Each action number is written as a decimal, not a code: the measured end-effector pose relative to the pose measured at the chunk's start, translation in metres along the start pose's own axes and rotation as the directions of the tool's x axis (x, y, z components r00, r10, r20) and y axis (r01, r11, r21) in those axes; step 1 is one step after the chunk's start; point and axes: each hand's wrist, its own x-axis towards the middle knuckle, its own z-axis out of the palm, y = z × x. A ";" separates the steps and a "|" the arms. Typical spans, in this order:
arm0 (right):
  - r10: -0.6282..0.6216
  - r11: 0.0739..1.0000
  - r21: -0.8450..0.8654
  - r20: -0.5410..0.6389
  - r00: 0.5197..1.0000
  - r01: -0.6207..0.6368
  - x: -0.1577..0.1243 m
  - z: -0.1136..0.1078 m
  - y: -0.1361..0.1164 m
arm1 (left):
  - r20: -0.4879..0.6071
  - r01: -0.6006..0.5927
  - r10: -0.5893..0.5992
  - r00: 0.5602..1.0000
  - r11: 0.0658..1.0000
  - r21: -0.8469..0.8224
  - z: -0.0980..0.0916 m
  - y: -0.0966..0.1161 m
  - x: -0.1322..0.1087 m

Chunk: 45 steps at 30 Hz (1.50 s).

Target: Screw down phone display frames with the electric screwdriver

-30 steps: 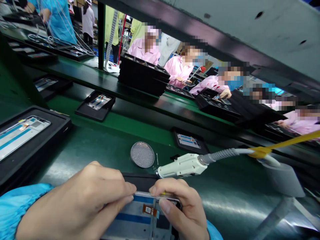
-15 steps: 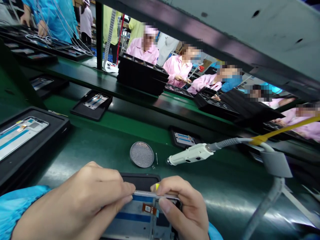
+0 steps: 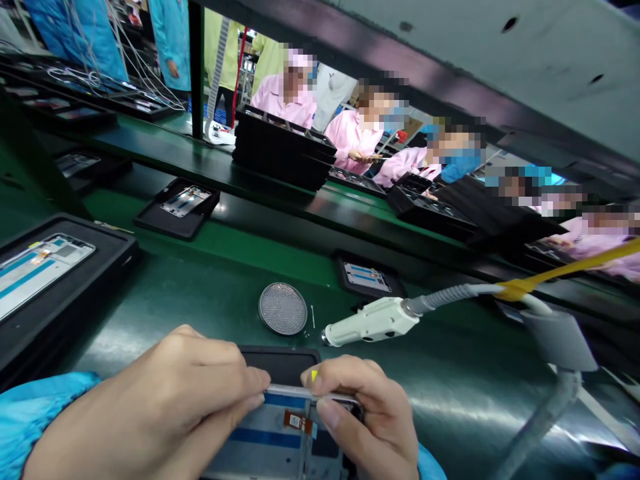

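Observation:
A phone frame [image 3: 273, 453] with blue adhesive strips and an orange flex cable [image 3: 299, 421] is tilted up in front of me. My left hand [image 3: 170, 400] pinches its upper edge between thumb and fingers. Close by on the right, my right hand [image 3: 367, 413] grips the same edge near the corner, its thumb on the inner face. A small yellow tab [image 3: 314, 375] shows at the right fingertips. Behind the phone frame lies a black foam tray [image 3: 280, 360], partly covered by the hands. The frame's lower part runs out of view.
A pale electric screwdriver [image 3: 370, 321] hangs on a grey cable at right. Beyond my hands are a round dish [image 3: 283, 309] of tiny parts and a thin white stick [image 3: 313, 317]. Trays with phone frames stand at left [image 3: 115, 257] and further back [image 3: 370, 277]. Co-workers sit across the line.
The hanging screwdriver has swung slightly left and down. The far trays have shifted slightly left. Both hands keep their grip on the phone frame, almost unmoved.

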 end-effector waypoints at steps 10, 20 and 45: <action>0.040 0.998 0.056 0.041 0.998 -0.042 -0.002 0.000 0.006 | -0.021 -0.004 0.004 1.000 1.000 -0.019 -0.001 -0.003 0.001; 0.249 0.848 0.424 0.213 0.945 -0.319 -0.003 0.009 0.014 | -0.047 -0.016 0.014 0.999 1.000 -0.026 -0.003 -0.011 0.011; 0.124 0.966 0.199 0.190 0.974 -0.162 0.013 0.004 0.010 | 0.003 0.099 -0.100 0.995 0.987 -0.126 0.000 -0.010 0.010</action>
